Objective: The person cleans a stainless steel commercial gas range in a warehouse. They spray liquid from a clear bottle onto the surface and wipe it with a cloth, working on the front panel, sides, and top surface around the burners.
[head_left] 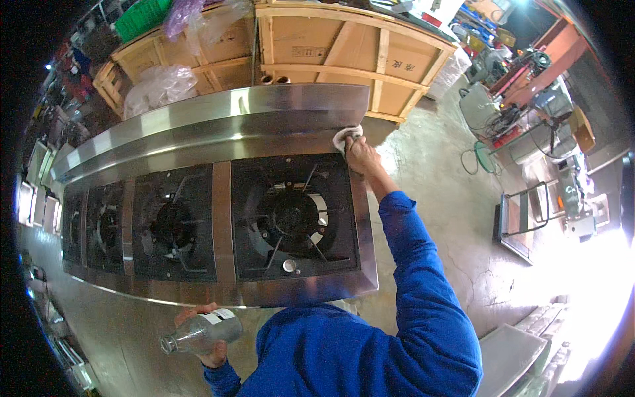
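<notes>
My right hand is closed on a bunched white cloth, pressed against the steel at the back right corner of a long gas stove. Low at the front of the stove, my left hand grips a clear bottle with a pale label. The bottle lies tilted nearly sideways, its neck pointing left. Between the hands is the rightmost black burner, with a small round whitish disc at its front edge. More burners run off to the left, and a raised steel backsplash stands behind them.
Behind the stove stand large wood-framed cartons, with clear plastic wrap on the left. To the right, a flat trolley is on the concrete floor, beyond it cables and machinery. A pale panel lies at the lower right.
</notes>
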`<state>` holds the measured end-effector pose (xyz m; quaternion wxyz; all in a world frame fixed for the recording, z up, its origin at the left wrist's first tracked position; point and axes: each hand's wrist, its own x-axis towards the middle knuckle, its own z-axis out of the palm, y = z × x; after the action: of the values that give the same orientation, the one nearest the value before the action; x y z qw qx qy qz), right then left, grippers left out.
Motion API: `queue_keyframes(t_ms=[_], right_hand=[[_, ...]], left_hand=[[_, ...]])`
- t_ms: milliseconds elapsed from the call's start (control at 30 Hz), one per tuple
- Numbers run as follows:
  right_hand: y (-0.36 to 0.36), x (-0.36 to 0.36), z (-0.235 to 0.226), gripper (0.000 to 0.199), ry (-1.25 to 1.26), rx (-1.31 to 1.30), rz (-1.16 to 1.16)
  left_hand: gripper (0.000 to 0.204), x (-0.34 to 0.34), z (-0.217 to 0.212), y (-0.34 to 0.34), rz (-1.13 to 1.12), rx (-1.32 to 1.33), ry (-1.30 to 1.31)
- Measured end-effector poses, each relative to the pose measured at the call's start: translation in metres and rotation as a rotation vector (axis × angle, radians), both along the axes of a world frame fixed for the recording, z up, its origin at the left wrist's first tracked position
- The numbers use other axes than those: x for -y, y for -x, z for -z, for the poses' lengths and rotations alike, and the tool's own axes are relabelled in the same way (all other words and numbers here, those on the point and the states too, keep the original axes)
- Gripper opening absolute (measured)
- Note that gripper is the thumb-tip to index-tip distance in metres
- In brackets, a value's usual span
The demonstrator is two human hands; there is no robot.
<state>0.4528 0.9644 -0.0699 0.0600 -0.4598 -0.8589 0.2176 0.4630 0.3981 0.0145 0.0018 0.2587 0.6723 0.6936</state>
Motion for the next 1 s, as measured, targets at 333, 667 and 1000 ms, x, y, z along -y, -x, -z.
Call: queue_keyframes(t_ms=[333, 667, 1000], right_hand=[[-0.150, 0.019, 0.039, 0.058, 1.185, -1.196, 0.198], [-0.226, 0.203, -0.016, 0.045, -0.182, -0.358, -0.405], [-0.078, 0.079, -0.009, 0.051, -0.241, -0.247, -0.364]], left_hand=[[0.094, 0.020, -0.003, -0.068, -0.243, -0.030, -0.054], [0.094, -0.004, -0.007, -0.088, -0.111, -0.009, 0.084], [0.094, 0.014, 0.002, -0.109, -0.303, 0.000, 0.077]])
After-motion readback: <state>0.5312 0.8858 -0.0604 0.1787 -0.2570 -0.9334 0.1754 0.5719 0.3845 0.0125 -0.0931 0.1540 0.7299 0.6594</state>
